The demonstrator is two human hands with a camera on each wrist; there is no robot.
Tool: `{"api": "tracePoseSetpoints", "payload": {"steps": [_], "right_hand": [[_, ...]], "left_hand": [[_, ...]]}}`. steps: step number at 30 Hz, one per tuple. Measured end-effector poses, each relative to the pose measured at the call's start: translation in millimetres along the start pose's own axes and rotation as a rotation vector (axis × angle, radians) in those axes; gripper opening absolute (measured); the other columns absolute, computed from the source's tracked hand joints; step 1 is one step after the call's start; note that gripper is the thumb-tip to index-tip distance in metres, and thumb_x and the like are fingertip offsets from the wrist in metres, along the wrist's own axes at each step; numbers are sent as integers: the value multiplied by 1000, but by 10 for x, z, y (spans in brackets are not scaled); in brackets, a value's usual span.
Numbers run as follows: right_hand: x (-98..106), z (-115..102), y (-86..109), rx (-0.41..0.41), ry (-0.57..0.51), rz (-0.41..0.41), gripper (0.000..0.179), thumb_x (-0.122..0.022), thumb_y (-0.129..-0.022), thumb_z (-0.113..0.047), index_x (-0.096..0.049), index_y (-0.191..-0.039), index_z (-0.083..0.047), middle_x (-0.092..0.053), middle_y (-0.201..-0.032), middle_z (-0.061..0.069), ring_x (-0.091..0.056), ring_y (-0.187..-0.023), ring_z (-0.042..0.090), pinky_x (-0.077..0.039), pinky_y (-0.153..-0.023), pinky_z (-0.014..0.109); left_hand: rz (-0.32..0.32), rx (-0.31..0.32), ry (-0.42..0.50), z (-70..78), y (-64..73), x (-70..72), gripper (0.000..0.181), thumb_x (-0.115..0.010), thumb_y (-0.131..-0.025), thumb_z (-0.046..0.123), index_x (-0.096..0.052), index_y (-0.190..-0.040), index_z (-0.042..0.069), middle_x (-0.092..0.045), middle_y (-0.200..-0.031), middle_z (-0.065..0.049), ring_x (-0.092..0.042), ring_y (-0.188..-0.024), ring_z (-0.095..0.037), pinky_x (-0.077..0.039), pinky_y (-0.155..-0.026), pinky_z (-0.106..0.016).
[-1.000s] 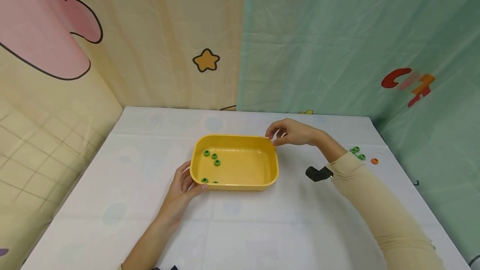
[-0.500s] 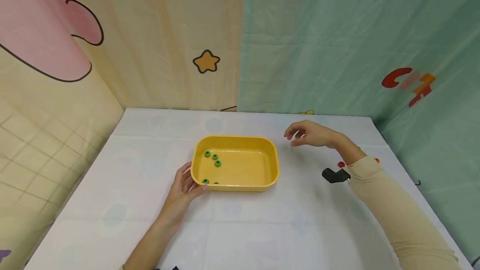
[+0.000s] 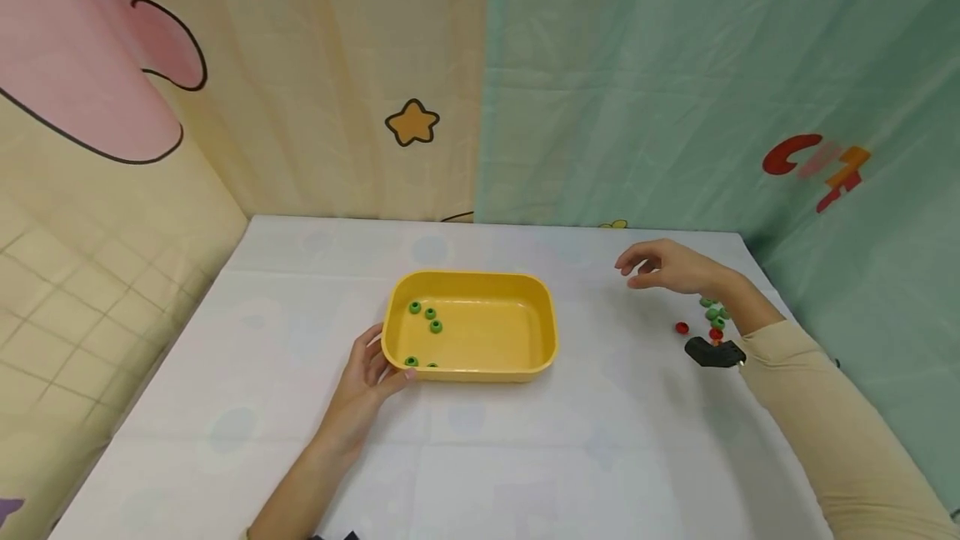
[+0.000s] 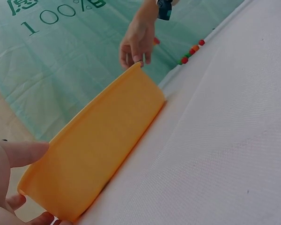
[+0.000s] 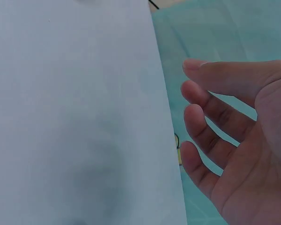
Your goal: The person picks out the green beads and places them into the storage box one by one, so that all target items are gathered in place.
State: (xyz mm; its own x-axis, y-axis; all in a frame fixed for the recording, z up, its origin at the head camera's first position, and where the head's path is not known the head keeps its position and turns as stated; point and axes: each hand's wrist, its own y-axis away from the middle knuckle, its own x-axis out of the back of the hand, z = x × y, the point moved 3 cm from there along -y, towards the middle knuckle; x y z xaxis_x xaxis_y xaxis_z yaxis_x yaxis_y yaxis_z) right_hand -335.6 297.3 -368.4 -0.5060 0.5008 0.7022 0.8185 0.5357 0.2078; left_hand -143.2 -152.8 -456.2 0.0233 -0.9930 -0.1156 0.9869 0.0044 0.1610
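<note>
A yellow plastic tray [image 3: 491,332] stands on the table, with several small green beads [image 3: 435,327] in its left part. My left hand [image 3: 358,390] grips the tray's near left corner, thumb at the rim; in the left wrist view its fingers [image 4: 42,219] reach the tray's lower edge. To the right of the tray, my right hand [image 3: 675,267] hovers above the table, fingers loosely bent. Nothing lies between its thumb and fingers [image 5: 206,136] in the right wrist view. Beyond that wrist lie more green beads [image 3: 712,314] and a red bead [image 3: 682,328], partly hidden by the arm.
A white cloth [image 3: 480,457] covers the table. Patterned curtains rise behind it, one cream [image 3: 337,65] and one green [image 3: 637,90]. A black wrist device [image 3: 715,352] hangs at the right sleeve [image 3: 840,415], overlapping the loose beads in the head view.
My right hand has left the tray's far right corner and moved right, toward the loose beads. Red beads now show by the sleeve. The left hand and tray stay put.
</note>
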Motion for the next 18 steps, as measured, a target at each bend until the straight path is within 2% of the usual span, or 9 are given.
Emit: {"api": "tracePoseSetpoints", "payload": {"steps": [7, 13, 18], "right_hand": [[171, 324, 217, -64, 13, 92, 37, -70, -101, -19, -62, -132, 1, -62, -128, 21, -61, -113, 31, -53, -92, 41], [258, 655, 396, -144, 16, 158, 32, -67, -103, -16, -62, -129, 2, -61, -131, 22, -60, -112, 28, -53, -90, 32], [317, 815, 570, -171, 5, 197, 37, -63, -105, -19, -59, -133, 5, -58, -134, 25, -61, -111, 25, -52, -90, 37]], "left_hand": [[7, -1, -8, 10, -13, 8, 86, -74, -93, 4, -23, -160, 18, -31, -160, -8, -35, -147, -25, -43, -102, -13], [3, -3, 1, 4, -15, 13, 86, -74, -92, 2, -23, -160, 17, -32, -160, -8, -36, -146, -26, -43, -102, -13], [6, -2, 9, -1, -14, 20, 87, -74, -92, 1, -23, -160, 17, -32, -159, -9, -36, -146, -26, -44, -102, -15]]}}
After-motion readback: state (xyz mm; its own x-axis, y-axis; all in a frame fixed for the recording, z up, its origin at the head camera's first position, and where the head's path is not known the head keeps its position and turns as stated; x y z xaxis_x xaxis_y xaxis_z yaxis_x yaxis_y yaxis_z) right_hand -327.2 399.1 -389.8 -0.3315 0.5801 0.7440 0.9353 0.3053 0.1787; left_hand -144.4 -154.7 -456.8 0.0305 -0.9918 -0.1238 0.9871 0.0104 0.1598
